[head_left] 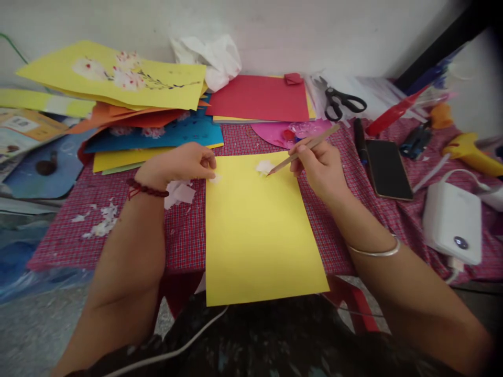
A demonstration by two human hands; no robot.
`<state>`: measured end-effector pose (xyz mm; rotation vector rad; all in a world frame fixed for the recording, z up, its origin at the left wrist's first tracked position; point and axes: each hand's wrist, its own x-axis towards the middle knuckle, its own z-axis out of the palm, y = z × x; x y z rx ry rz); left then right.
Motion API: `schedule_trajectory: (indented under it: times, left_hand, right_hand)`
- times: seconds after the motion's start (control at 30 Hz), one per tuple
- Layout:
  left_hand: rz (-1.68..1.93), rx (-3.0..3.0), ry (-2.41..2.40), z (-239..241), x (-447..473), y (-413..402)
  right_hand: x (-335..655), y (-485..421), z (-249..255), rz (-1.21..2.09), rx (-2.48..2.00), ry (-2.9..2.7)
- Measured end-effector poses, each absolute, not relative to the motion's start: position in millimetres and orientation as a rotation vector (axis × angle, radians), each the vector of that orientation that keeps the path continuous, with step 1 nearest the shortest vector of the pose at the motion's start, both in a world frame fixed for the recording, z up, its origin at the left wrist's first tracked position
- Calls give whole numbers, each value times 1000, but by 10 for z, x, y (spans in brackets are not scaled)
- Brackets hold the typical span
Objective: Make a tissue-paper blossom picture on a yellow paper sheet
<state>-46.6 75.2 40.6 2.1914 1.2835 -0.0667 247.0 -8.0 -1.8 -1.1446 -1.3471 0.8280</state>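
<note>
A sheet of yellow paper (261, 230) lies upright before me, its lower end reaching over the table's front edge. In my right hand (320, 165) is a slim wooden pencil (304, 145), its dark point touching down beside a small white paper tuft (264, 167) near the sheet's top. My left hand (188, 163) rests at the upper left corner of the sheet, fingers curled, with a white paper scrap (215, 179) at the thumb and fingertips. Under that wrist lie more white paper pieces (179, 193).
Yellow cards with painted blossoms (129, 73) top a coloured stack at the back left. Red paper (259, 98), scissors (340, 100) and a pink palette (271, 133) lie behind. A phone (389, 168), white power bank (451, 222) and yellow glue gun (473, 154) are on the right.
</note>
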Motion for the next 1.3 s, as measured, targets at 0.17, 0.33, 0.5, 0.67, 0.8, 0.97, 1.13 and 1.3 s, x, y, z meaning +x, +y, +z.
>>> schedule_trajectory:
  times: [0.17,0.33,0.5,0.67,0.8,0.97,1.13,1.3]
  left_hand:
    - [-289,2212,1360,325,-404,770]
    - [-237,2211,1233,353,-384,737]
    - [-8,2177,1179,422,-391,711]
    - [-74,2216,1191,501,-284,603]
    - [-215,2523,1376,507,-216,305]
    - [-276,2786,1525,286,-280,-109]
    - [-115,2819,1548,101,-348,-161]
    - [304,2414,1697,166,-429,5]
  right_hand:
    - [2463,-77,-32,804,-1157,-1346]
    - [2464,-85,-17,790,-1160,-1344]
    - [2450,-93,-4,822,-1150,-1353]
    - [2414,-86,-26,870,-1148,-1365]
    - [2404,-95,-23,886,-1135,-1363]
    - [2407,-94,-32,883,-1114,-1358]
    - [2399,-109,-16,870,-1107,-1355]
    - [2397,-119,8,860,-1110,-1329]
